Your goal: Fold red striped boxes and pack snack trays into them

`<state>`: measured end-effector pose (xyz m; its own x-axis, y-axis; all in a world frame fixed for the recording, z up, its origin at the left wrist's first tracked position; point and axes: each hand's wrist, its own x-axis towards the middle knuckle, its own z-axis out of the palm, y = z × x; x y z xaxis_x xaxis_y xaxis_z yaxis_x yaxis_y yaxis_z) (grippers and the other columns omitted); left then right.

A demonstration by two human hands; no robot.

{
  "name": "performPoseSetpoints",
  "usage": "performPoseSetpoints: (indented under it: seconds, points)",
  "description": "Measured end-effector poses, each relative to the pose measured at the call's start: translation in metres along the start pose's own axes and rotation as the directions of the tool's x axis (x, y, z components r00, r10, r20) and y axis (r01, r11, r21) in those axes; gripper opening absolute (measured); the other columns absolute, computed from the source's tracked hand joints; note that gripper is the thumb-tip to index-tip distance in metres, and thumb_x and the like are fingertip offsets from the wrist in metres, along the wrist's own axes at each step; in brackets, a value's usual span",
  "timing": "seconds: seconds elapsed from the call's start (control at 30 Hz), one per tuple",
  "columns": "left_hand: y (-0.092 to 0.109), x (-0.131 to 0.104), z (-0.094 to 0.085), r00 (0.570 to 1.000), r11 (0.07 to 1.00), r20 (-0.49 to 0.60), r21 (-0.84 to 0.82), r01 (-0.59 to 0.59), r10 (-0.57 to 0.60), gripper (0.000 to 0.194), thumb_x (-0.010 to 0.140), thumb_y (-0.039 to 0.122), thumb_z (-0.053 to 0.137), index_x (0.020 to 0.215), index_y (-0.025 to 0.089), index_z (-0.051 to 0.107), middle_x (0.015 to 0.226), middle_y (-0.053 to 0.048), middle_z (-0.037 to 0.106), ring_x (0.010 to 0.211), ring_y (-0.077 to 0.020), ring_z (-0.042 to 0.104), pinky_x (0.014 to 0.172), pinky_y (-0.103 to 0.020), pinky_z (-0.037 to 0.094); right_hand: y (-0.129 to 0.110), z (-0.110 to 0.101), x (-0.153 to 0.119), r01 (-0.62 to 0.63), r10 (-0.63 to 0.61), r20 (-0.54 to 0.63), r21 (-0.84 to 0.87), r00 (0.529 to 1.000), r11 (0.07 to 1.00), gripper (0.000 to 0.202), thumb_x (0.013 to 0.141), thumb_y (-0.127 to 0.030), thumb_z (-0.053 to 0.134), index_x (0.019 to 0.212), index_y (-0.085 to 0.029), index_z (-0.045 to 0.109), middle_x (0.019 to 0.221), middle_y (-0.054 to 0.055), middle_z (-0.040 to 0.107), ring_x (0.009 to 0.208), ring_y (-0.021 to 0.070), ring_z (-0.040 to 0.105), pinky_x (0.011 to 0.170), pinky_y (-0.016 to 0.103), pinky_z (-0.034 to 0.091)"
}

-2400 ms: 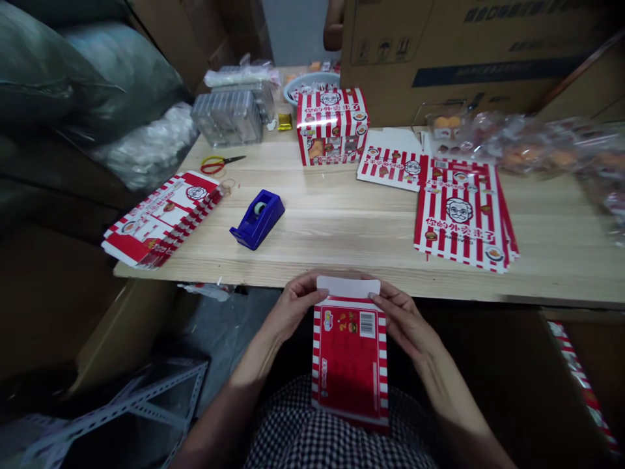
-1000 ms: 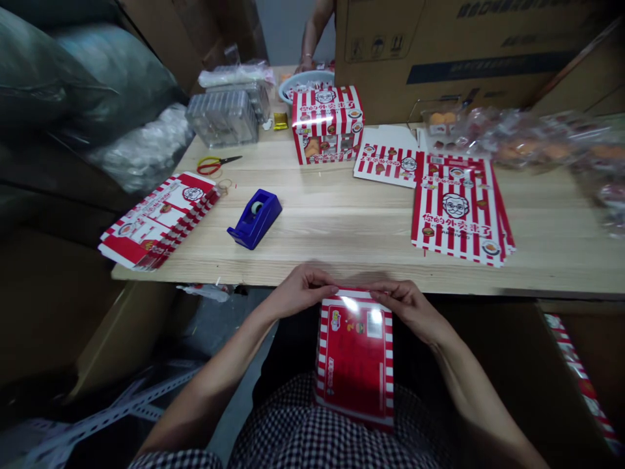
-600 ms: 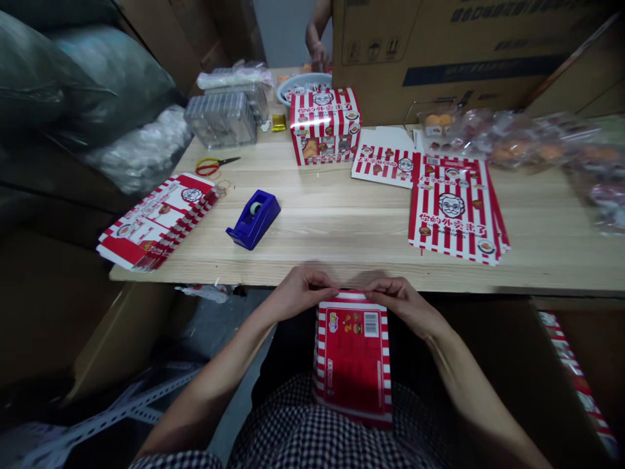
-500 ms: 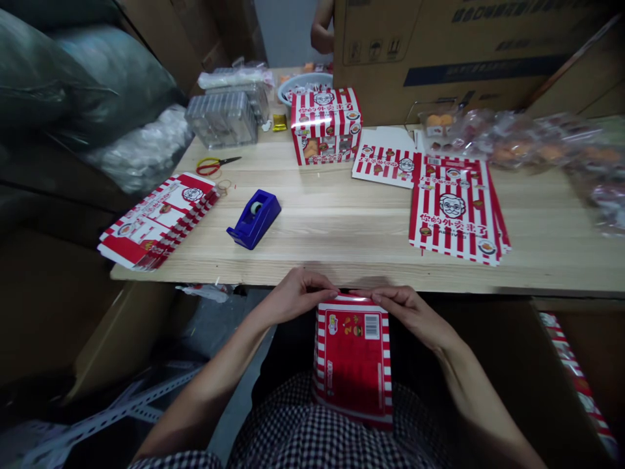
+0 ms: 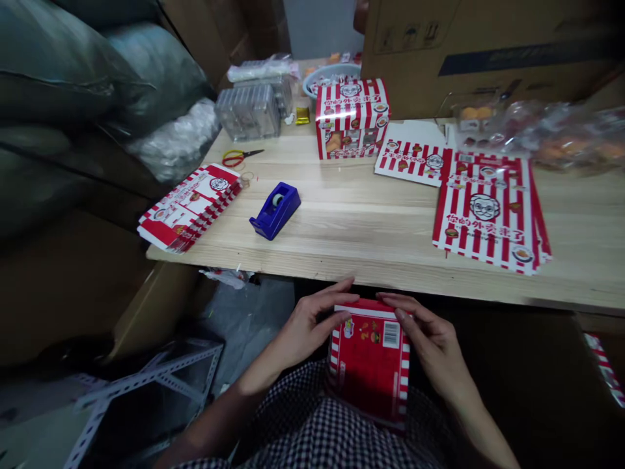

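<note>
One red-and-white carton (image 5: pixel 370 368), printed panel and barcode facing up, at the lap below the table (image 5: pixel 342 228) edge; left hand (image 5: pixel 312 319), in a loose grip at the carton's upper left corner, thumb on the panel, forefinger lifted; right hand (image 5: pixel 432 332), holding the upper right corner, thumb near the barcode; on the table, one blue tape dispenser (image 5: pixel 277 213); one pair of scissors (image 5: pixel 250 154); one stack of folded boxes (image 5: pixel 188 205), at left; one upright striped box (image 5: pixel 351 124), towards the back; flat striped sheets (image 5: pixel 483 218), at right.
</note>
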<state>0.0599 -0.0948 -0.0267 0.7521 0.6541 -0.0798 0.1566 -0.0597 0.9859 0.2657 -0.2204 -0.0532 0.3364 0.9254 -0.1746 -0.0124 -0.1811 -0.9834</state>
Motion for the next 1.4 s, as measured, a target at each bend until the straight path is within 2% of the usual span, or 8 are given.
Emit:
performPoseSetpoints:
  seconds: [0.27,0.4,0.6,0.67,0.83,0.93,1.1,1.4]
  points:
    - [0.013,0.0,-0.021,0.979,0.982,-0.089,0.063,-0.178,0.183,0.032,0.096,0.013,0.057,0.119,0.028,0.072,0.125,-0.005,0.071,0.117,-0.0187,0.066,0.102,-0.035,0.052,-0.029,0.007,0.006,0.011,-0.019,0.06,0.131,0.998,0.991,0.024,0.096,-0.031,0.063,0.119,-0.03,0.07,0.129,0.006,0.069,0.111,0.0214,0.069,0.094,0.038,0.058]
    - [0.03,0.001,-0.035,0.948,0.946,-0.03,0.083,-0.314,0.317,0.036,0.093,0.006,0.058,0.118,0.028,0.072,0.121,-0.004,0.072,0.11,-0.0172,0.068,0.095,-0.03,0.055,-0.053,0.013,-0.003,0.218,-0.219,0.004,0.07,0.976,0.973,0.025,0.09,-0.018,0.069,0.11,-0.032,0.075,0.12,0.003,0.074,0.109,0.0192,0.071,0.088,0.03,0.06]
    - [0.007,0.012,-0.041,0.99,0.985,-0.01,0.097,-0.141,0.142,0.027,0.099,0.02,0.052,0.115,0.025,0.072,0.121,-0.007,0.072,0.115,-0.0202,0.067,0.101,-0.036,0.051,-0.029,0.02,0.01,0.194,-0.194,-0.122,-0.012,0.973,0.981,0.012,0.085,-0.024,0.073,0.095,-0.028,0.08,0.102,0.003,0.079,0.092,0.0179,0.075,0.076,0.023,0.061]
    - [-0.006,0.022,-0.061,0.977,0.962,-0.159,0.254,-0.097,0.141,0.029,0.097,0.026,0.056,0.124,0.025,0.067,0.127,-0.008,0.069,0.121,-0.0224,0.062,0.107,-0.039,0.046,-0.014,0.013,0.018,0.099,-0.106,-0.223,-0.039,0.969,0.994,0.012,0.081,-0.031,0.077,0.092,-0.026,0.08,0.092,0.003,0.08,0.076,0.015,0.073,0.067,0.019,0.059]
    - [-0.022,0.054,-0.151,0.65,0.853,-0.722,0.475,0.215,0.238,0.031,0.081,0.03,0.073,0.109,0.017,0.067,0.139,-0.014,0.056,0.142,-0.0303,0.038,0.119,-0.047,0.026,0.007,-0.006,0.025,-0.061,0.057,-0.296,-0.006,0.954,0.998,0.033,0.074,-0.043,0.082,0.1,-0.023,0.08,0.094,0.005,0.079,0.072,0.014,0.07,0.065,0.016,0.057]
    - [-0.026,0.071,-0.188,0.72,0.905,-0.693,0.309,0.291,0.006,0.018,0.08,0.033,0.07,0.085,0.016,0.069,0.107,-0.011,0.069,0.117,-0.0302,0.058,0.103,-0.044,0.043,0.006,-0.007,0.021,-0.071,0.072,-0.273,0.016,0.959,0.997,0.038,0.072,-0.045,0.083,0.102,-0.022,0.079,0.095,0.005,0.079,0.078,0.0149,0.07,0.072,0.016,0.057]
    - [-0.024,0.084,-0.198,0.814,0.955,-0.557,0.118,0.272,-0.164,0.028,0.07,0.041,0.075,0.065,0.014,0.069,0.077,-0.008,0.071,0.062,-0.0159,0.058,0.061,-0.029,0.047,-0.002,-0.008,0.013,-0.044,0.029,-0.292,-0.047,0.956,0.998,0.04,0.072,-0.047,0.082,0.102,-0.02,0.078,0.1,0.007,0.078,0.074,0.0159,0.069,0.068,0.019,0.058]
    - [-0.042,0.064,-0.186,0.751,0.991,-0.647,-0.113,0.073,-0.13,0.035,0.065,0.046,0.073,0.07,0.012,0.067,0.122,-0.018,0.068,0.091,-0.021,0.067,0.078,-0.033,0.054,-0.006,-0.009,0.004,-0.082,0.078,-0.329,0.0,0.941,0.997,0.044,0.073,-0.046,0.082,0.106,-0.018,0.076,0.099,0.007,0.078,0.075,0.0174,0.07,0.069,0.02,0.06]
